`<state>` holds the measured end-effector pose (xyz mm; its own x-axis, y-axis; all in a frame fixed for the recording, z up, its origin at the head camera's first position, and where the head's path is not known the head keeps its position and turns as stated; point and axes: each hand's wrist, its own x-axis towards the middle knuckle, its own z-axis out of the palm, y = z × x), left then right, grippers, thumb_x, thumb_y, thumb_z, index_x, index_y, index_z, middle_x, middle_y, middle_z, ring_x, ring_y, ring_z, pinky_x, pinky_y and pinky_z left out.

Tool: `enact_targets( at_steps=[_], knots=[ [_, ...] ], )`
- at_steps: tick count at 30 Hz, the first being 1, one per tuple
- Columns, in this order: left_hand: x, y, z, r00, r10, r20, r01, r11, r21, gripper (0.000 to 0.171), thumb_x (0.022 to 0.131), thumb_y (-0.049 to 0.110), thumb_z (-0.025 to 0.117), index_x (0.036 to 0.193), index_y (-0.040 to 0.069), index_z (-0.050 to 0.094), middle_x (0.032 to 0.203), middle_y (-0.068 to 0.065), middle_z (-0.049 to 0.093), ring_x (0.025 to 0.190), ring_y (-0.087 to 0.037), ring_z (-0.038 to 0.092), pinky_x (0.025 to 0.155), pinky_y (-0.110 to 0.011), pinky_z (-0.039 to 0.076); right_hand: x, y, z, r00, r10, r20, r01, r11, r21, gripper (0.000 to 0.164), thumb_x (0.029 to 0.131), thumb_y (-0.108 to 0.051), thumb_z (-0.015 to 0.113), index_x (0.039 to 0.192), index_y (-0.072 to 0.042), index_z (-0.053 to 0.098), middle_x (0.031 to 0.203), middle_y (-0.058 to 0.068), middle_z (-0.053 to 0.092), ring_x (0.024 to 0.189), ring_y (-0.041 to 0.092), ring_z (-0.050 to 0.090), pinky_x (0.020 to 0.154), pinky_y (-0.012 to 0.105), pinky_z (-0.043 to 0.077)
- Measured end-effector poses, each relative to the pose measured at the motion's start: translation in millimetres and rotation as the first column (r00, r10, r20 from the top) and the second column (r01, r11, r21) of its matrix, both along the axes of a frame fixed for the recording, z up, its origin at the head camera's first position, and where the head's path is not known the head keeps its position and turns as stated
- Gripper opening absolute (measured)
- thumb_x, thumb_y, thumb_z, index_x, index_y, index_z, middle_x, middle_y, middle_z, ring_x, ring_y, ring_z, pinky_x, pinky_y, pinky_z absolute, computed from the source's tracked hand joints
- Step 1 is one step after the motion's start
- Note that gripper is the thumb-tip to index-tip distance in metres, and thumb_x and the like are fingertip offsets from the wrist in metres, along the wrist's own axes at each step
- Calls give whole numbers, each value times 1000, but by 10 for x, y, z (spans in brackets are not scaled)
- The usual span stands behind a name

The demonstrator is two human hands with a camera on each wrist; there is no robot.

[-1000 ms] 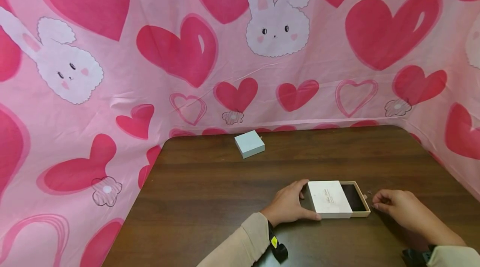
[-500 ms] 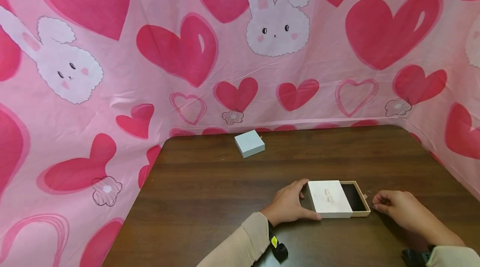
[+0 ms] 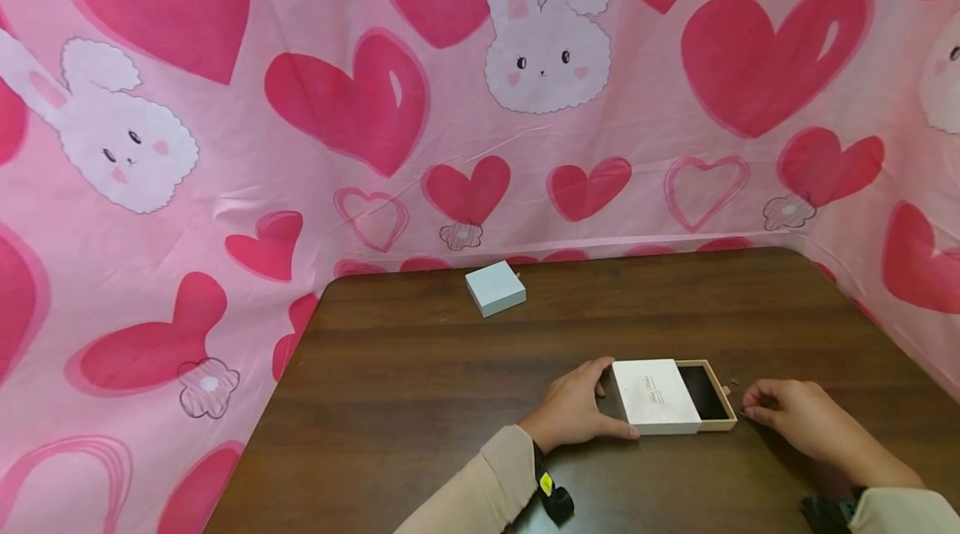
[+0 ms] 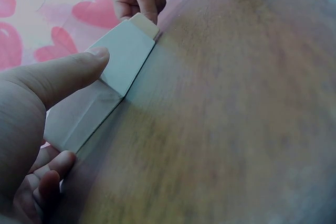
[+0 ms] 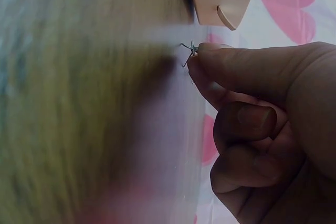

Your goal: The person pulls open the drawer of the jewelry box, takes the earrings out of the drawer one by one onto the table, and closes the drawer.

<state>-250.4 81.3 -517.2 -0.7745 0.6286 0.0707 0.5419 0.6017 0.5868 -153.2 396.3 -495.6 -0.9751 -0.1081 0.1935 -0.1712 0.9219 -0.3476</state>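
The left hand (image 3: 573, 409) grasps the white box (image 3: 656, 396) at the head view's lower right — apparently steadying it on the table (image 3: 420, 367) — while the right hand (image 3: 802, 417) pinches a small metal piece (image 5: 192, 50) just right of the partly open drawer (image 3: 717, 426).

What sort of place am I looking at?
Probably a screened-off tabletop workspace: a brown wood-grain table, pink heart-and-bunny fabric hung behind and along both sides, and a partly open white drawer box on top.
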Motion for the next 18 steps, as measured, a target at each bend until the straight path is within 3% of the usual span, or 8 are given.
enact_targets(
  at_steps=[8,18],
  knots=[
    [5,-1,-20,1000,0,-13,0,1000,-2,100,61,68,81,144,27,41,97,19,51,85,5,48,72,-23,41,0,-1,2,999,-12,34,13,1000,-5,18,78,-6,78,77,-18,64,69,-13,54,63,2,45,60,31,41],
    [-4,4,-24,1000,5,1,-5,1000,-1,102,61,68,81,145,27,40,100,19,51,86,5,49,72,-24,41,-24,15,-18,1000,-16,15,16,1000,2,20,78,-7,79,76,-20,63,70,-13,55,63,2,46,60,32,41]
  ],
)
